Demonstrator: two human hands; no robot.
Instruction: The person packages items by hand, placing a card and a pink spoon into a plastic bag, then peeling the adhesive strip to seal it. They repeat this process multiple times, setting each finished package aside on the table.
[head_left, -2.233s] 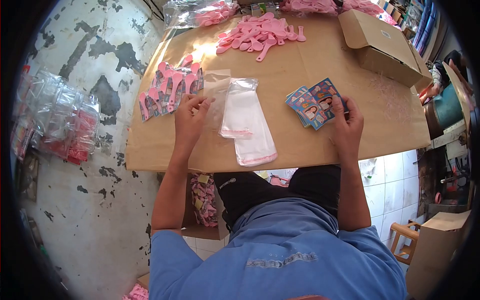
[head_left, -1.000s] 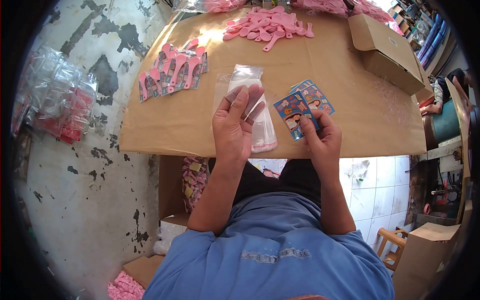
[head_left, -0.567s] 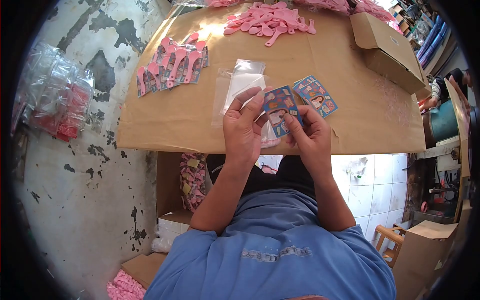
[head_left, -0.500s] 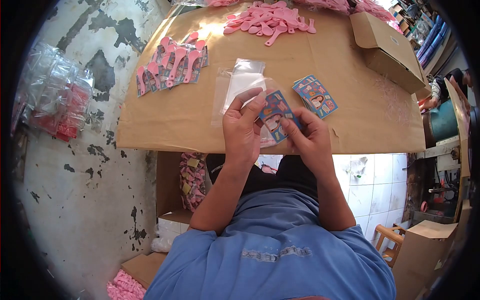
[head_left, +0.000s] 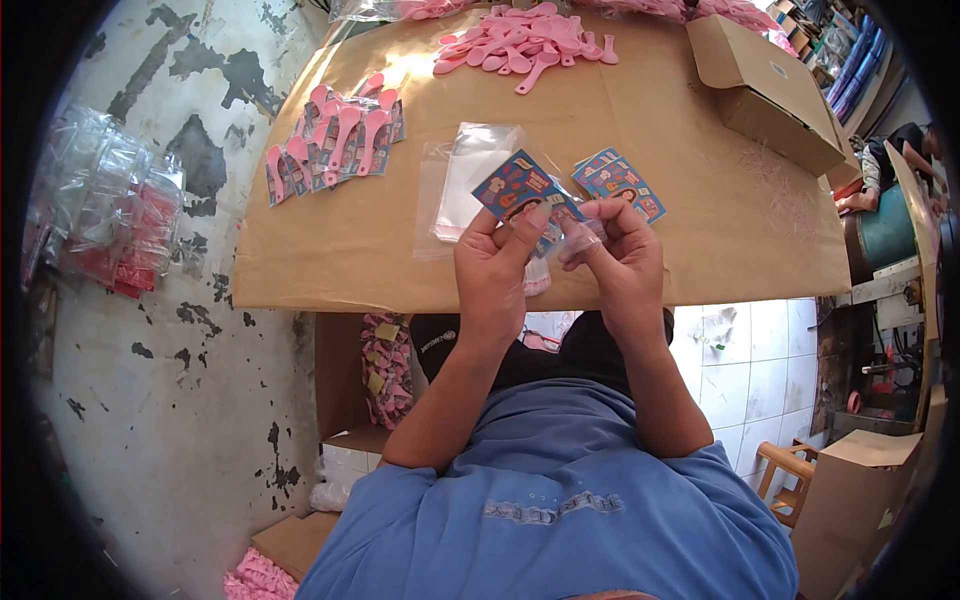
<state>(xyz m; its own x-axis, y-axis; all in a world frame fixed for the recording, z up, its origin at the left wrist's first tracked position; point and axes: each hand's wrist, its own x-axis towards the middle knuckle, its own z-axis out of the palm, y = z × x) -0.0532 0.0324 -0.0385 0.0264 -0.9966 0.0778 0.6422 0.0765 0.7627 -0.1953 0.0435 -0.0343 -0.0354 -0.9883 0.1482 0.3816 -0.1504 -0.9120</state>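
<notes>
My left hand (head_left: 495, 262) pinches a blue printed card (head_left: 522, 187) between thumb and fingers above the table's front edge. Beside it, my right hand (head_left: 620, 250) grips a clear plastic bag (head_left: 585, 235) close to the card's right end. How far the card reaches into the bag cannot be made out. A few similar cards (head_left: 632, 190) lie just beyond my right hand. Clear plastic bags (head_left: 468, 185) rest flat behind my left hand.
Pink spoons (head_left: 525, 42) are heaped at the table's (head_left: 350, 250) far side. More spoons lie on cards (head_left: 345, 135) at the left. An open cardboard box (head_left: 775, 120) sits at the right. Part of another person (head_left: 868, 190) shows at the far right.
The card has moved left and up and turned in my left hand. My right hand now has clear plastic at its fingertips. The cards on the table look more spread.
</notes>
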